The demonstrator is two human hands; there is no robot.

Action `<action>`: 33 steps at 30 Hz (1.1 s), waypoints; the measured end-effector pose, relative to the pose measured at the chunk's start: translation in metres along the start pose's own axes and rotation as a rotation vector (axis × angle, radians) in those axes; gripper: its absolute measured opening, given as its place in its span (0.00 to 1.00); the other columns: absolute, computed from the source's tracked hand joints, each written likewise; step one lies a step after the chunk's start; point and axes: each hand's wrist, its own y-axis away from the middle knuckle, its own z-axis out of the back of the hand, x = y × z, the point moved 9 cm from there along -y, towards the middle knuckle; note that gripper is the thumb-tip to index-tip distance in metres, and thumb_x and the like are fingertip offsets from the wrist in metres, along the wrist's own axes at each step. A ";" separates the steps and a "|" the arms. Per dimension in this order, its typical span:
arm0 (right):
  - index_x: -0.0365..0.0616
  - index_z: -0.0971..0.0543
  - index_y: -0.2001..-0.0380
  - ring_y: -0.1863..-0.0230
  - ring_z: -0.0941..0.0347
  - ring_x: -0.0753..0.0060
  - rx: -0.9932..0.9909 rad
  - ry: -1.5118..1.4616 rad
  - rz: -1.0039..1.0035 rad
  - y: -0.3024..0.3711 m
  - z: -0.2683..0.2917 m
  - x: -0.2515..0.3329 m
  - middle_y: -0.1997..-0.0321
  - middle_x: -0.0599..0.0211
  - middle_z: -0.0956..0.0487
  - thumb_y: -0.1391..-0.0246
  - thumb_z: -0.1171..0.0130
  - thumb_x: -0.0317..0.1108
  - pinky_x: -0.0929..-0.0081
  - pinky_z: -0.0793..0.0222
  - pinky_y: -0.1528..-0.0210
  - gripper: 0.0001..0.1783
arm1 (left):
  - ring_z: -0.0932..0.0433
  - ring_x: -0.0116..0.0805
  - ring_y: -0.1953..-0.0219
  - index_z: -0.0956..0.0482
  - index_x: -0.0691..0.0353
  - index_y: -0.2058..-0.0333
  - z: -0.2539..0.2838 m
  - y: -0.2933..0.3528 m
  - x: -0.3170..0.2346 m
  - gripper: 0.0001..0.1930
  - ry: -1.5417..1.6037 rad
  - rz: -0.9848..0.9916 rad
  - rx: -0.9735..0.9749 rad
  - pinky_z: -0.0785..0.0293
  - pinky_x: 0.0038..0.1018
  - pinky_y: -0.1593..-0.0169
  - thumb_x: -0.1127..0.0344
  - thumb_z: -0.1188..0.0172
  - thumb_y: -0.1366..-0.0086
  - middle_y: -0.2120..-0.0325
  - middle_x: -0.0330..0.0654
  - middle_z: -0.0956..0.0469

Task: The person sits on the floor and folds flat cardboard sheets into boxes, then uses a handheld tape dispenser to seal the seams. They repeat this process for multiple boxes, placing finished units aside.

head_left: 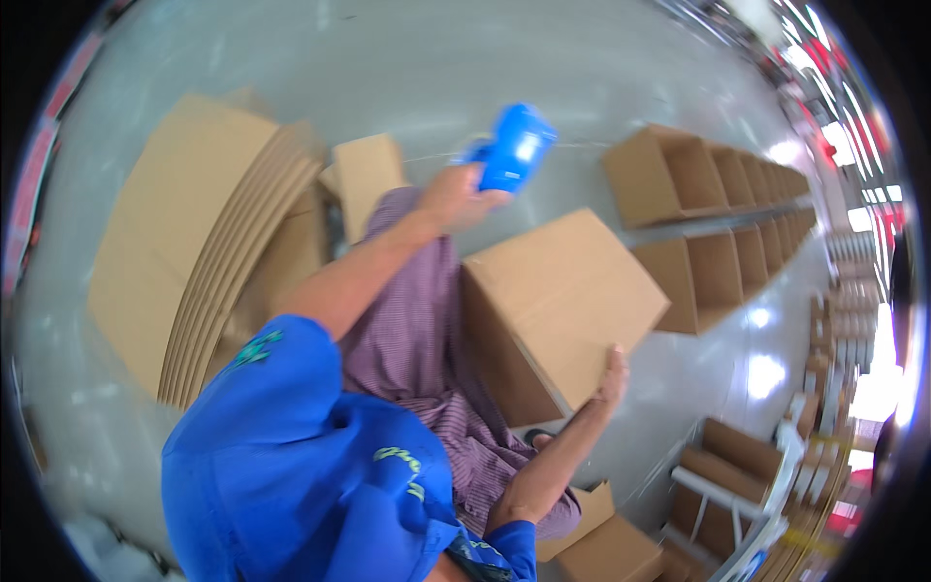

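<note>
L hand (456, 199) w/ blue tool (514, 150), R hand (611, 381) on brn box (572, 291), 2 rows open boxes (635, 179), folded ctns (184, 223)

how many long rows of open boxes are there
2: the far row, upper right; the near row below, beside the box the right hand touches; others may be hidden.

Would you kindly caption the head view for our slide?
Left hand holding a blue tool; right hand on a cardboard box near open boxes.

Floor (543, 58): grey, glossy, with bright reflections at right
Cardboard stack (184, 218): folded sheets side by side, left of frame
Open boxes (632, 179): two receding rows, upper right
Brown box (611, 555): bottom edge, right of centre
</note>
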 end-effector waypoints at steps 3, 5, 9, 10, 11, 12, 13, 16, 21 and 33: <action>0.33 0.24 0.53 0.62 0.21 0.67 -0.001 -0.012 0.107 -0.006 -0.032 0.049 0.58 0.59 0.19 0.35 0.45 0.39 0.72 0.22 0.64 0.18 | 0.19 0.49 0.65 0.21 0.61 0.61 -0.003 0.008 -0.013 0.19 0.030 -0.072 -0.060 0.25 0.42 0.59 0.52 0.33 0.43 0.69 0.51 0.18; 0.35 0.26 0.48 0.57 0.21 0.67 0.118 -0.066 0.142 -0.006 -0.070 0.065 0.54 0.59 0.19 0.34 0.45 0.39 0.70 0.24 0.57 0.19 | 0.19 0.50 0.65 0.21 0.61 0.61 -0.002 0.016 -0.023 0.18 0.095 -0.105 -0.129 0.25 0.42 0.59 0.54 0.33 0.43 0.69 0.52 0.19; 0.39 0.32 0.39 0.44 0.26 0.65 0.262 0.363 0.094 0.000 -0.125 0.047 0.45 0.58 0.21 0.33 0.46 0.40 0.65 0.31 0.41 0.25 | 0.21 0.52 0.62 0.22 0.64 0.60 0.020 0.046 -0.022 0.18 0.273 -0.031 -0.322 0.26 0.42 0.58 0.56 0.33 0.42 0.65 0.55 0.21; 0.40 0.35 0.35 0.36 0.32 0.61 0.358 0.672 0.229 0.007 -0.140 0.040 0.38 0.58 0.26 0.37 0.41 0.44 0.62 0.40 0.33 0.33 | 0.22 0.53 0.61 0.23 0.65 0.59 0.026 0.056 -0.016 0.20 0.335 -0.035 -0.366 0.27 0.42 0.56 0.56 0.33 0.42 0.63 0.57 0.22; 0.39 0.36 0.34 0.34 0.35 0.58 0.368 0.879 0.188 0.008 -0.142 0.018 0.35 0.56 0.29 0.40 0.38 0.46 0.61 0.41 0.33 0.36 | 0.22 0.53 0.61 0.23 0.65 0.58 0.033 0.070 -0.003 0.20 0.323 0.006 -0.399 0.27 0.42 0.56 0.56 0.33 0.42 0.63 0.57 0.22; 0.38 0.37 0.34 0.32 0.37 0.55 0.412 1.083 0.179 0.012 -0.148 -0.011 0.32 0.55 0.32 0.43 0.35 0.48 0.60 0.42 0.32 0.41 | 0.22 0.53 0.61 0.23 0.64 0.58 0.040 0.084 0.012 0.19 0.309 0.036 -0.442 0.27 0.42 0.56 0.56 0.33 0.41 0.63 0.56 0.22; 0.38 0.38 0.33 0.30 0.40 0.49 0.431 1.299 0.371 0.021 -0.159 -0.026 0.31 0.49 0.35 0.50 0.29 0.48 0.55 0.45 0.30 0.47 | 0.22 0.53 0.61 0.22 0.64 0.58 0.052 0.100 0.028 0.19 0.286 0.030 -0.515 0.27 0.42 0.56 0.56 0.33 0.41 0.63 0.56 0.22; 0.35 0.36 0.35 0.31 0.41 0.44 0.464 1.312 0.396 0.022 -0.144 -0.060 0.33 0.45 0.35 0.52 0.29 0.40 0.53 0.44 0.31 0.44 | 0.23 0.55 0.59 0.22 0.64 0.58 0.059 0.161 0.107 0.21 -0.009 0.184 -0.409 0.27 0.44 0.54 0.54 0.32 0.42 0.63 0.57 0.22; 0.35 0.34 0.37 0.33 0.39 0.44 0.063 1.179 0.333 0.004 -0.090 -0.080 0.35 0.45 0.33 0.49 0.32 0.34 0.55 0.42 0.32 0.37 | 0.27 0.52 0.51 0.21 0.60 0.58 0.088 0.304 0.248 0.15 -0.501 0.423 0.053 0.30 0.48 0.50 0.60 0.35 0.42 0.59 0.48 0.22; 0.38 0.41 0.34 0.38 0.31 0.58 0.186 0.986 -0.081 -0.011 -0.038 -0.134 0.33 0.50 0.34 0.42 0.36 0.37 0.62 0.33 0.40 0.38 | 0.27 0.51 0.48 0.21 0.63 0.57 0.108 0.316 0.285 0.18 -0.689 0.560 0.092 0.26 0.46 0.50 0.58 0.35 0.41 0.51 0.50 0.25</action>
